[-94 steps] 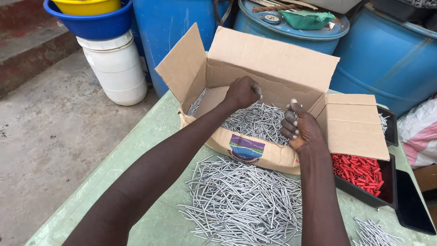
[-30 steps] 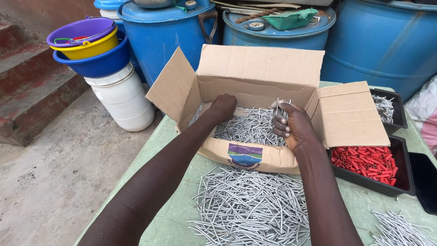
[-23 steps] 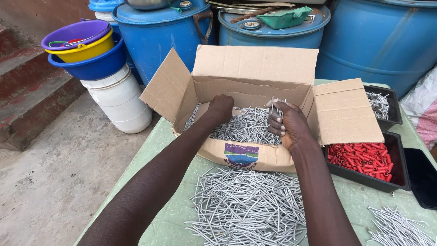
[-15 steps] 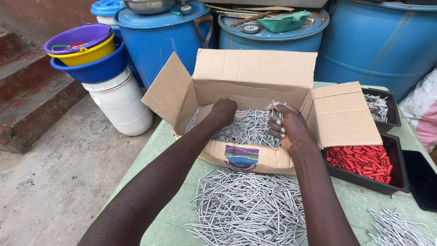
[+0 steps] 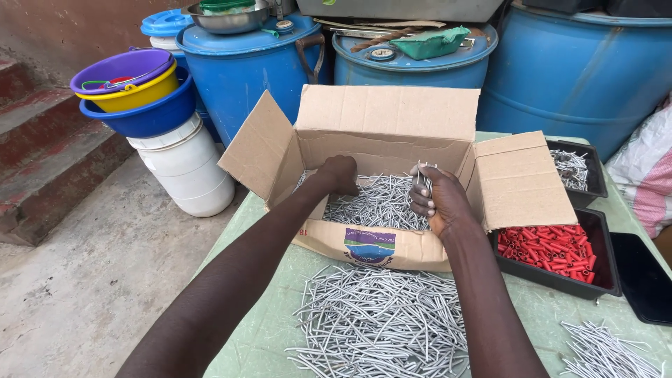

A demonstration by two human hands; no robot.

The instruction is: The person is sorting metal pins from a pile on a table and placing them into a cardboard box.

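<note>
Cardboard box (image 5: 392, 133), open, 12 o'clock on the green table (image 5: 266, 322); holds grey nails (image 5: 378, 203). My left hand (image 5: 339, 174) is buried among them, grip hidden. My right hand (image 5: 437, 201), at the box's 3 o'clock, is closed round a nail bundle. Loose nail pile (image 5: 378, 322) at 6 o'clock.

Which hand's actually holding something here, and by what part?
Right hand grips a small bunch of grey nails by their lower ends. Left hand is in the box's nails; grip unclear.

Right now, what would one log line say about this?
left hand: in cardboard box, on nails | right hand: gripping nail bunch | table: loose nail pile
</note>
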